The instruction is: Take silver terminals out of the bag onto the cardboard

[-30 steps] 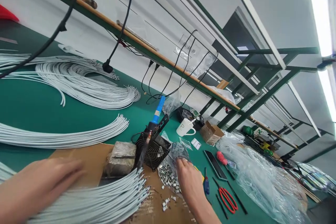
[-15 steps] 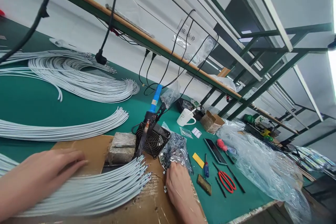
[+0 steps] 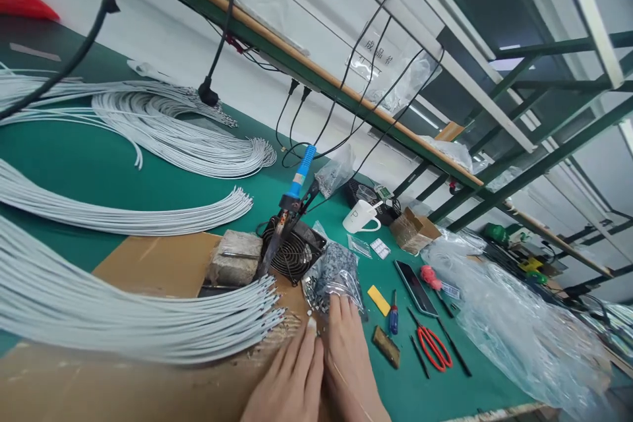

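Observation:
My left hand (image 3: 291, 376) lies low in the middle, fingers stretched forward over the cardboard, its fingertips close to a few small loose pieces. Right beside it, my right hand (image 3: 349, 353) reaches with extended fingers to the near edge of a clear plastic bag (image 3: 339, 270) full of small metallic-looking pieces. Its fingertips are partly hidden at the bag. To the left, a thick bundle of white cables (image 3: 148, 323) lies across the cardboard (image 3: 148, 264), cut ends pointing right. A blue-handled soldering iron (image 3: 301, 171) leans in its stand above those ends.
A black fan (image 3: 294, 250) and a crusted block (image 3: 235, 257) stand behind the cable ends. More white cable bundles (image 3: 188, 151) lie at left. On the right are a phone (image 3: 415, 287), red-handled scissors (image 3: 434, 348), a screwdriver (image 3: 393, 316), a mug (image 3: 361, 216) and plastic sheeting (image 3: 519, 323).
My left hand has moved right, from over the cables to beside my right hand. The right hand's fingers have straightened at the bag. The camera view has shifted and tilted slightly.

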Demonstrator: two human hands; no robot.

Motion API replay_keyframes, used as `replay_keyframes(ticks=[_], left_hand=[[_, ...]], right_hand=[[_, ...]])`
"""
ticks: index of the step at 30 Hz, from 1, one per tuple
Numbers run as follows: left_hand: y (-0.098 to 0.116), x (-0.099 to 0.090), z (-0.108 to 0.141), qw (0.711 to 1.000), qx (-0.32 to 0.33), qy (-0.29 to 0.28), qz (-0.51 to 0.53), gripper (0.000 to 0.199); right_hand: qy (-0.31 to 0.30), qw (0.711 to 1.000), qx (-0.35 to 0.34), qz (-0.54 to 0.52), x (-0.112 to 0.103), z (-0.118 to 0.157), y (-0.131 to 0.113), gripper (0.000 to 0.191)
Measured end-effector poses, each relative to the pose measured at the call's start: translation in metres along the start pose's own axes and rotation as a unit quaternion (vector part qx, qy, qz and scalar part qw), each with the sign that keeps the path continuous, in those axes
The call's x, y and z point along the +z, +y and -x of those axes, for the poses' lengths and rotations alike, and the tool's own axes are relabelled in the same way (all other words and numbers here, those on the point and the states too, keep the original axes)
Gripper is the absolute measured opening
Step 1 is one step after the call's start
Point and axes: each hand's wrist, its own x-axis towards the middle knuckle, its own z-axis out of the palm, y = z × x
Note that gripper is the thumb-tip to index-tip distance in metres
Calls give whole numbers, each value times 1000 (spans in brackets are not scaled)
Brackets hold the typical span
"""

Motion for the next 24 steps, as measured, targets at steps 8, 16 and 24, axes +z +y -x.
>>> replay_keyframes(ticks=[8,16,24], left_hand=[[1,3,-45,990,-4,-129,-48,63],[12,-29,-25,984,-7,-175,-40,67],[19,-3,-48,989,54,-137,-6,62]], right_hand=[[-68,995,-28,-72,-22,-5,-1,18],[-41,980,-25,-194,-38,34,22,53],[-28,977,-15,-213,-32,25,26,42]])
